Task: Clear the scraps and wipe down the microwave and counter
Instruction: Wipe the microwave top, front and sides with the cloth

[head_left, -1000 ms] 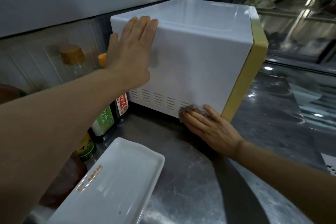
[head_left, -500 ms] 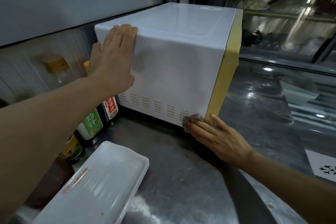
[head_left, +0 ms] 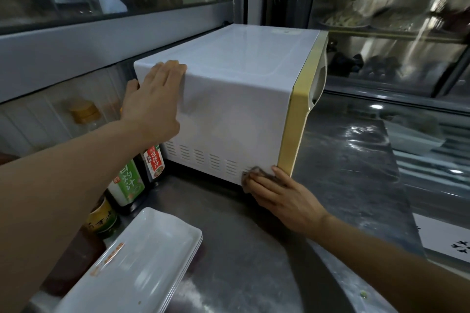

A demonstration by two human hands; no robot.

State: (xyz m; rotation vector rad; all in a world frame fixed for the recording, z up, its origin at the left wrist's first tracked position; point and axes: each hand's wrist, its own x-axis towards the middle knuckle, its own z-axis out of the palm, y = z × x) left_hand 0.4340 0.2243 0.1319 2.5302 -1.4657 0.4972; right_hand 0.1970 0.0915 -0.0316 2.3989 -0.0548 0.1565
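White stacked trays hold crumbs; sauce bottles upright by microwave

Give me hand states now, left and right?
Left hand: open, flat against the microwave side.
Right hand: open, straight fingers pressing a dark cloth onto the microwave's lower edge.

We see a dim, cool-toned scene with soft, diffuse light. The white microwave is the brightest surface, and its side carries a faint shadow just beside the left hand. Small hard highlights glint on the steel counter to the right, and the glass panels above are streaked with smeared reflections. We notice wide-angle bending toward the edges, where straight lines curve. The bottles at the left look soft, and the white tray is slightly blurred.
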